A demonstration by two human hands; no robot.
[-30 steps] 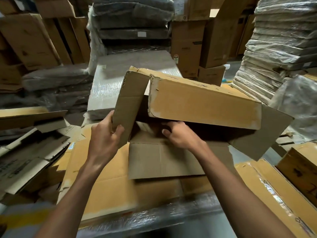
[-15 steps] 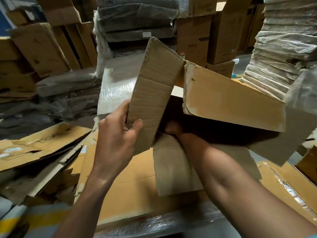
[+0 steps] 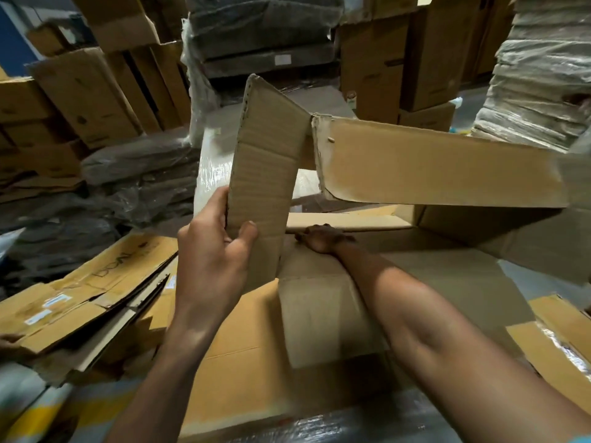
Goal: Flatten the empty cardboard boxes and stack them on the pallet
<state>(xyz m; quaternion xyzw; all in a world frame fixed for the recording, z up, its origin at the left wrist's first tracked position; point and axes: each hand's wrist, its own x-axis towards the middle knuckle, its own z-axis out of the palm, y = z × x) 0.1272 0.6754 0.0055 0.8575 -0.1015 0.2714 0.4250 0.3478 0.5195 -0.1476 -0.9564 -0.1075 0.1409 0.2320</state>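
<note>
An open brown cardboard box (image 3: 441, 167) lies on its side in front of me, its flaps spread out. My left hand (image 3: 211, 251) grips the upright left flap (image 3: 265, 174), thumb across its inner face. My right hand (image 3: 323, 238) reaches inside the box with fingers curled against a narrow inner flap (image 3: 348, 222); the fingertips are hidden. The box rests on a stack of flattened yellow-brown cardboard (image 3: 243, 356). The pallet itself is hidden under the cardboard.
More flattened boxes (image 3: 80, 302) lie in a loose pile at the left. A plastic-wrapped block (image 3: 211, 155) stands just behind the box. Stacked cartons (image 3: 377, 55) and wrapped bundles (image 3: 540, 87) crowd the back and right. Another flat carton (image 3: 563, 343) lies at the right edge.
The left flap has swung up to nearly upright in my left hand. My right hand has pushed deeper into the box, and the box has opened wider.
</note>
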